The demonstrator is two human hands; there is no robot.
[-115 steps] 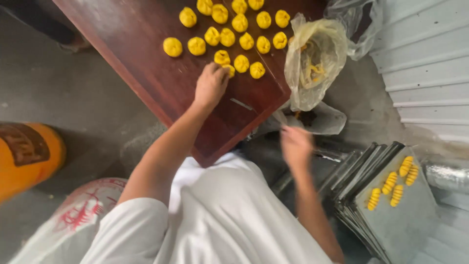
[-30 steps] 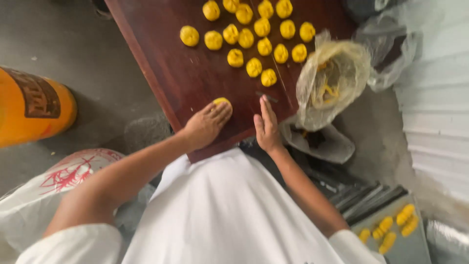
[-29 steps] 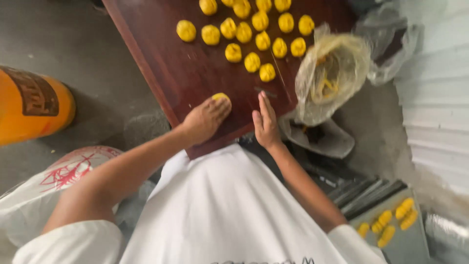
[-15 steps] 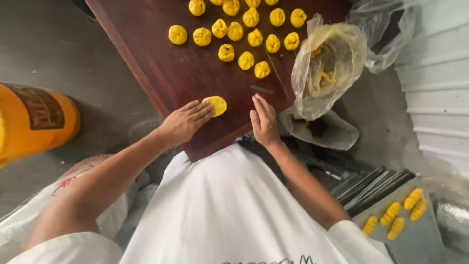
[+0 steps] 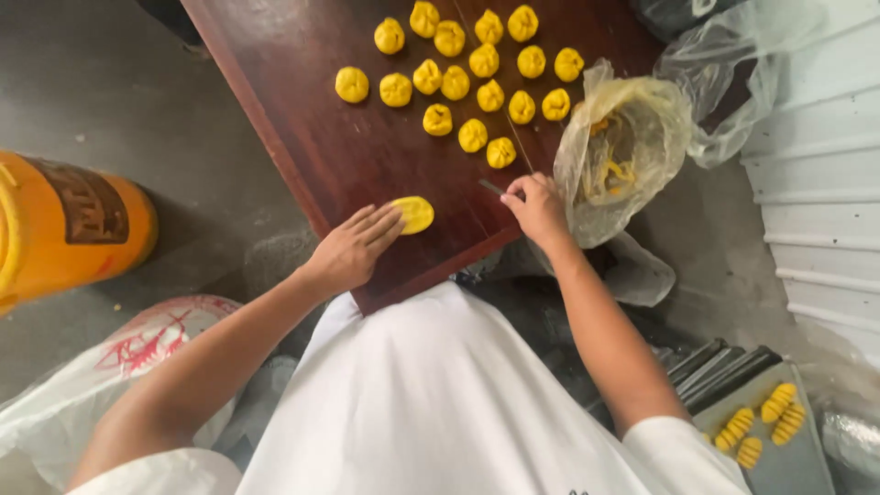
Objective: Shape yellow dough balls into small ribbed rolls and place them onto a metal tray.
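Nearest the camera, the person's white shirt fills the bottom of the view and both bare arms reach forward to the dark wooden table (image 5: 302, 119). The left hand (image 5: 353, 247) lies flat with its fingers stretched out, the fingertips touching the near edge of a flattened oval of yellow dough (image 5: 413, 214); half a second ago that oval lay free just beyond the fingers, and a second ago the same hand covered a rounder lump, so the piece looks to have been pressed out and is now being steadied. The right hand (image 5: 539, 207) has changed more: a moment ago it rested open beside the table's edge, and now its fingertips pinch the end of a thin dark blade-like tool (image 5: 492, 188) lying on the wood; what kind of tool it is I cannot tell. This suggests the pressed piece is ready for marking or cutting. Just right of that hand stands an open clear plastic bag (image 5: 623, 151) with yellow scraps inside. Farther off, rows of yellow dough balls (image 5: 473, 136) sit untouched. Low right, a metal tray (image 5: 788, 458) holds ridged yellow pieces (image 5: 779, 401); an orange bucket (image 5: 64, 229) stands far left
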